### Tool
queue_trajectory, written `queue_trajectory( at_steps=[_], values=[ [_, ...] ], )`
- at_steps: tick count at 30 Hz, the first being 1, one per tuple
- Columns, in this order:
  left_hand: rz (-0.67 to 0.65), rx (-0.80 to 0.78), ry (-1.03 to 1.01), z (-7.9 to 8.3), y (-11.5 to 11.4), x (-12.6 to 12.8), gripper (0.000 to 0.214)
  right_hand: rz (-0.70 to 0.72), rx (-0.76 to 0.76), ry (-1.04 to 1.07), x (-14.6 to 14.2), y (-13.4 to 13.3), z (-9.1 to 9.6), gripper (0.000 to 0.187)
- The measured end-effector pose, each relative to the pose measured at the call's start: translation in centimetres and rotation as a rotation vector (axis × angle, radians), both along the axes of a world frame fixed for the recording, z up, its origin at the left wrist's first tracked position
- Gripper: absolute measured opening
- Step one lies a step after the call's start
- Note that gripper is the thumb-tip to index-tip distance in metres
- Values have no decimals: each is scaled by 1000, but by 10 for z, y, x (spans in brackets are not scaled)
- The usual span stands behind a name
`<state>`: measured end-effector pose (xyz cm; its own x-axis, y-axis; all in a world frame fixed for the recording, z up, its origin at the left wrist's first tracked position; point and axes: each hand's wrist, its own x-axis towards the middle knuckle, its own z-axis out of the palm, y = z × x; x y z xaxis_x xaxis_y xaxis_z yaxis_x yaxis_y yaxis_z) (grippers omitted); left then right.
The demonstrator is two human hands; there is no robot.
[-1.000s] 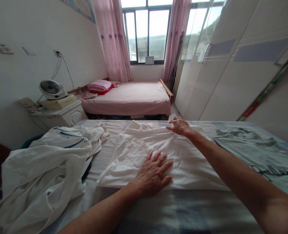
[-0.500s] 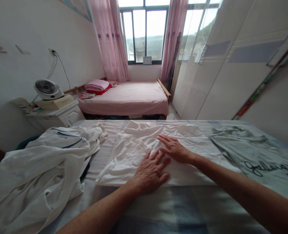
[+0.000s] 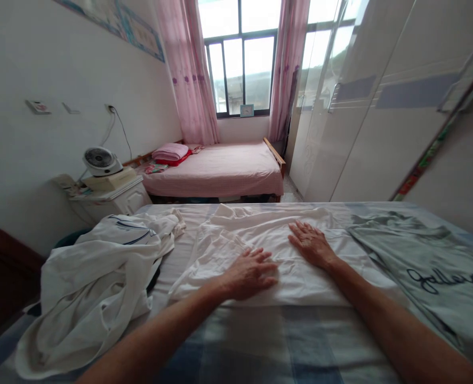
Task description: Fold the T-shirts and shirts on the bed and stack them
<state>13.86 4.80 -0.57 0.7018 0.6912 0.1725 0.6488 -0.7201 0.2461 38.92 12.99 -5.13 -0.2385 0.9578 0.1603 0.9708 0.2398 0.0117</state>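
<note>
A white shirt-like garment (image 3: 212, 261) lies spread on the bed in front of me, wrinkled on its left part and smoother on the right. My left hand (image 3: 249, 274) rests on its near middle, palm down with fingers apart. Farther right and higher on the cloth, my right hand (image 3: 311, 242) lies flat with its fingers stretched out. Neither hand grips anything. Right of the white garment is a grey-green shirt (image 3: 424, 256) with dark cursive lettering. A crumpled heap of white clothes (image 3: 96, 282) with dark stripes sits at the left.
Blue-and-white checked bedding (image 3: 256, 346) covers the near bed. Beyond it stands a second bed with a pink sheet (image 3: 228, 170). A small fan (image 3: 102, 161) sits on a box on the white cabinet (image 3: 128, 200) at the left. A tall wardrobe (image 3: 348, 133) lines the right side.
My right hand has slid right across the white garment, away from my left hand. My left hand stays near the garment's middle. The camera view has shifted slightly.
</note>
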Motion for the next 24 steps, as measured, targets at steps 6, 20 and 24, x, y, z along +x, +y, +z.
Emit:
queue_trajectory(
  at_steps=[6,20,24],
  values=[
    [428,81,15,52,105,-29,34,-12,40,1,3,1,-2,56],
    [779,44,32,7,187,-33,26,-20,25,7,1,0,-2,56],
    [870,190,-24,7,183,-24,33,-20,20,0,1,-1,-1,56]
  ],
)
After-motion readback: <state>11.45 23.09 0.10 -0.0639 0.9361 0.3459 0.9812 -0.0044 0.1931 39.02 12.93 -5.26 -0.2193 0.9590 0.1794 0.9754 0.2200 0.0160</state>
